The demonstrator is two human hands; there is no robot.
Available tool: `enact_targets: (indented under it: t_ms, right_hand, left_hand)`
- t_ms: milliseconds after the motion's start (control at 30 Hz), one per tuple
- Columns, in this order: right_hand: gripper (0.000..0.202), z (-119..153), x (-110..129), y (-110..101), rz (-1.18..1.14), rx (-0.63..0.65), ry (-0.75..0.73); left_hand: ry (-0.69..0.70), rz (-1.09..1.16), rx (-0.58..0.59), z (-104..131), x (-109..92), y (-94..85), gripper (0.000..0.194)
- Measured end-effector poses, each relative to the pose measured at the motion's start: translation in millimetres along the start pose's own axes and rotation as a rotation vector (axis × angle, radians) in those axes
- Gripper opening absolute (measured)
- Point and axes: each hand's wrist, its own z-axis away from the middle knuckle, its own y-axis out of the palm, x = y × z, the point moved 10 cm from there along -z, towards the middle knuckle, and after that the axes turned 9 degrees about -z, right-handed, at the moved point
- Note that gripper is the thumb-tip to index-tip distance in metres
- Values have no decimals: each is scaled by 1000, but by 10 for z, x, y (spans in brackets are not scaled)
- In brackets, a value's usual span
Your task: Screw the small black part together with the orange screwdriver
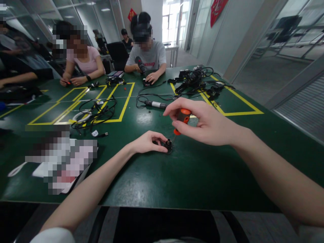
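Observation:
My right hand [202,123] is closed round the orange and dark handle of a screwdriver [185,116], raised over the table. Its thin shaft points down and slightly left, beside a small black part [168,145] with a short round stub on top. Whether the tip touches that part I cannot tell. With thumb and fingers, my left hand [149,141] pinches the black part against the green table [202,182]. My left fingers hide some of the part.
Tangled black cables [97,109] lie at left, and a bigger cable heap [194,81] at back right. Behind my hands rests a black and silver cylindrical tool [155,104]. A blurred-out flat item [73,165] lies front left. Across the table a person [149,54] holds a power screwdriver.

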Motion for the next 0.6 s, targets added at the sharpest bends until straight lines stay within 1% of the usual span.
enact_targets:
  t_ms: [167,333,400,467,500,600]
  right_hand:
    - [18,-6,38,26,-48,44,11]
    - [20,1,5,32,-74,63,60]
    - [15,-1,-2,37,-73,63,63]
    - [4,-11,5,43,-68,59,52]
    - [5,-17,8,45,-67,55,49]
    - [20,-32,-13,50,-83,43,72]
  left_hand:
    - [15,19,-6,-8,-4,-18,37]
    - [19,17,-15,-8,4,-28,36]
    - [16,17,-3,-5,7,-29,34]
    - [19,19,17,-3,7,-26,33]
    - [23,16,30,-2,4,-23,33]
    - [32,-4,56,2,2,-23,37]
